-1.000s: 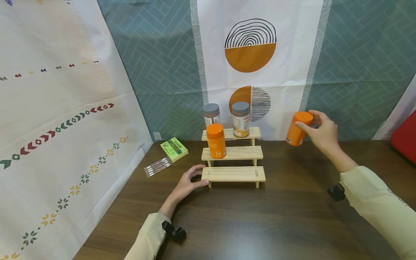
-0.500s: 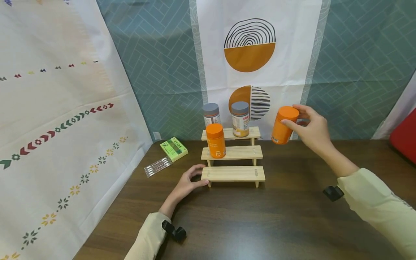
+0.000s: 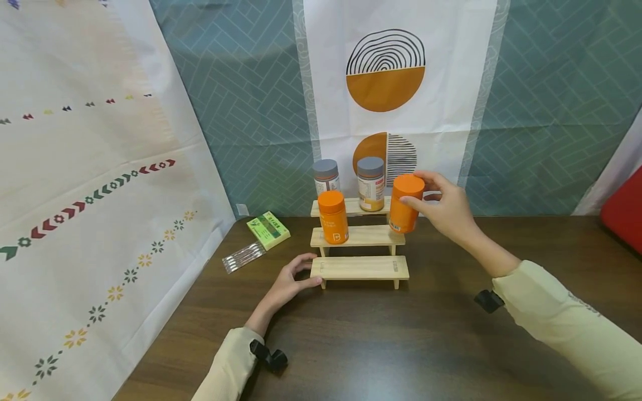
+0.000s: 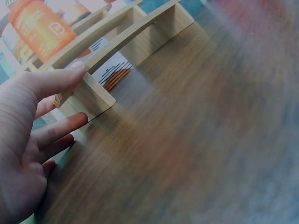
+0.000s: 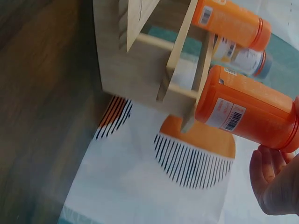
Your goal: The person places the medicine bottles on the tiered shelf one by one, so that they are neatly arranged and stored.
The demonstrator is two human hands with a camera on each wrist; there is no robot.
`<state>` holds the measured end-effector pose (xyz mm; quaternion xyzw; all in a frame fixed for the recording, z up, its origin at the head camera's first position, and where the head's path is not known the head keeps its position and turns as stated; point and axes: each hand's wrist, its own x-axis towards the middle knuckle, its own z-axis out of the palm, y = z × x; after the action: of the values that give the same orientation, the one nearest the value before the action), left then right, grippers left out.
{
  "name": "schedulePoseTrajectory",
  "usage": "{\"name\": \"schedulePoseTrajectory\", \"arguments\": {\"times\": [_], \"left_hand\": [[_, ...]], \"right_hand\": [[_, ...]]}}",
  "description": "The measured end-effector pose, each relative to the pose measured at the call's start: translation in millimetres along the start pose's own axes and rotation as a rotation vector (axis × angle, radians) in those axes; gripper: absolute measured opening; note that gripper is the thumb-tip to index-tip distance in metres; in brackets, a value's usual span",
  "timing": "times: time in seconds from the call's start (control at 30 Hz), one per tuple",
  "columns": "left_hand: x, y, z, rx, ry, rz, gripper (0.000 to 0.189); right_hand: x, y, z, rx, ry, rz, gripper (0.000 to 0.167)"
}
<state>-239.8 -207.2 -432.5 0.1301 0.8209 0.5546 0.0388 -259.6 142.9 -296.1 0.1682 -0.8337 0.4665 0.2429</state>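
My right hand point(image 3: 447, 210) holds an orange bottle point(image 3: 405, 207) by its cap end, thumb in front. The bottle is upright over the right end of the middle step; in the right wrist view, whether the bottle point(image 5: 247, 109) touches it I cannot tell. At the lowest step's left end, my left hand point(image 3: 287, 285) pinches the three-step wooden stand point(image 3: 361, 268). In the left wrist view my left thumb lies on the step's edge, with a finger behind it. Another orange bottle point(image 3: 333, 218) stands on the middle step's left. Two grey-capped bottles, one at the right point(image 3: 371, 186), stand on the top step.
Left of the stand lie a green and yellow box point(image 3: 268, 230) and a clear pack of cotton swabs point(image 3: 243, 257) on the dark wooden table point(image 3: 381, 340). A patterned cloth point(image 3: 546, 111) hangs close behind the stand. Something red point(image 3: 622, 214) stands at the far right.
My right hand has carried the orange bottle leftward from the right side to the stand's middle step, lowering it lately. My left hand and the stand have stayed still.
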Motion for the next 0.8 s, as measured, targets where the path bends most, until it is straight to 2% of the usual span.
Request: {"name": "schedulePoseTrajectory", "arguments": {"times": [0.23, 0.43, 0.63, 0.8], "left_hand": [[0.3, -1.3, -0.3, 0.003, -0.007, 0.01, 0.055], [1.0, -1.0, 1.7, 0.0, -0.007, 0.015, 0.057], [0.9, -1.2, 2.0, -0.001, -0.013, 0.005, 0.057], [0.1, -0.5, -0.3, -0.002, -0.013, 0.005, 0.057]], "right_hand": [[0.9, -11.0, 26.6, 0.067, -0.053, -0.005, 0.057], [-0.3, -9.7, 46.0, 0.088, -0.09, 0.012, 0.058], [-2.7, -7.0, 57.6, 0.098, -0.117, 0.07, 0.06], [-0.8, -7.1, 63.2, 0.109, -0.12, 0.069, 0.061]]}}
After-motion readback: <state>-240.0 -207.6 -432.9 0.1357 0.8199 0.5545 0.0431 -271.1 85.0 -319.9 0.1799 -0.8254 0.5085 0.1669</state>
